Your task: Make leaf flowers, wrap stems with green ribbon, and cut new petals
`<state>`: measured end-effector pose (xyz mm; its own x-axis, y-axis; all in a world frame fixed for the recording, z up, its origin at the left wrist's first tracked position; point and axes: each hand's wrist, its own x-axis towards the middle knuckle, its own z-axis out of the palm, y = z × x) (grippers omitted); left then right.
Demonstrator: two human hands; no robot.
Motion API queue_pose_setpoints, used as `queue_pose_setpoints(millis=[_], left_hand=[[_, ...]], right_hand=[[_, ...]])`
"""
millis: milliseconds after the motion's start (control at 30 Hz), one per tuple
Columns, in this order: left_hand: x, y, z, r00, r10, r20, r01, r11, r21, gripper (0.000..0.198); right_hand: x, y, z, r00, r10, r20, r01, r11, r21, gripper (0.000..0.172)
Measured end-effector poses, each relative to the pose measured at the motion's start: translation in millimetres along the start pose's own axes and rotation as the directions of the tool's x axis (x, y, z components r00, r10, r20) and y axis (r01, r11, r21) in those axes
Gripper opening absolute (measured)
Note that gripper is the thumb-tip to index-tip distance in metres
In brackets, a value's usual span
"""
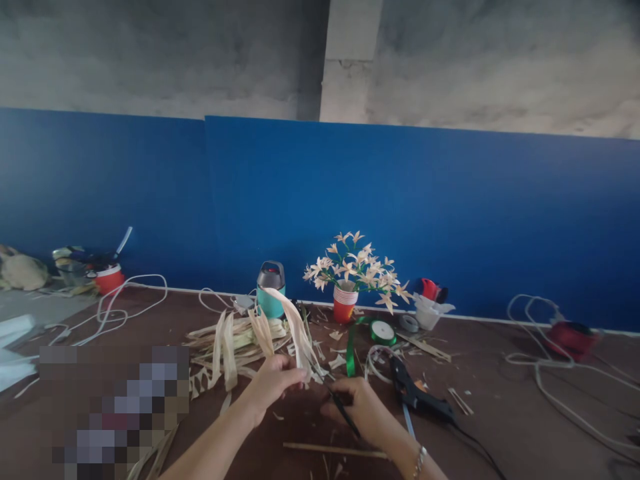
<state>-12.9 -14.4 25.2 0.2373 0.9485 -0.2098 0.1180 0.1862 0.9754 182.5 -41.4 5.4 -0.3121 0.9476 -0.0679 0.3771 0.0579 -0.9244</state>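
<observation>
My left hand (277, 383) is closed on a pale dried husk strip (296, 323), which stands up from the fingers and curls over to the left at its top. Held in my right hand (361, 408) is a pair of dark scissors (344, 412); the blades point at the lower end of the strip, close to my left fingertips. Whether they touch it I cannot tell. More dried husks (227, 350) lie heaped beyond my left hand, with cut scraps scattered around. A black glue gun (420, 398) lies to the right of my right hand.
Husk flowers (367, 263) stand in a red-and-white paper cup (344, 308). Behind are a teal container (271, 301), a green ribbon roll (383, 332) and a white tub (427, 313). A thin stick (333, 450) lies in front. Cables (537, 363) cross both sides; a blue panel (400, 200) stands behind.
</observation>
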Motion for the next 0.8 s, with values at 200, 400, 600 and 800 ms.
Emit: queue_pose_setpoints(millis=[200, 400, 600, 800], left_hand=[[-1.8, 3.3, 0.7, 1.000, -0.008, -0.012, 0.009, 0.998, 0.058, 0.020], [-6.6, 5.9, 6.4, 1.000, 0.004, -0.002, -0.004, 0.995, 0.095, 0.016], [-4.6, 3.0, 5.3, 1.000, -0.019, -0.024, 0.021, 0.995, 0.099, 0.016], [-2.7, 0.7, 3.0, 1.000, -0.013, 0.004, 0.013, 0.997, 0.076, 0.019]], right_hand=[[0.2, -2.3, 0.2, 1.000, -0.028, -0.001, 0.028, 0.999, 0.017, 0.032], [1.0, -0.4, 2.0, 0.997, -0.077, -0.023, 0.076, 0.997, -0.017, 0.034], [-0.5, -6.8, 1.3, 0.999, -0.052, 0.001, 0.052, 0.998, 0.028, 0.034], [-0.3, -6.0, 1.3, 0.999, -0.037, -0.018, 0.037, 0.999, 0.014, 0.033]])
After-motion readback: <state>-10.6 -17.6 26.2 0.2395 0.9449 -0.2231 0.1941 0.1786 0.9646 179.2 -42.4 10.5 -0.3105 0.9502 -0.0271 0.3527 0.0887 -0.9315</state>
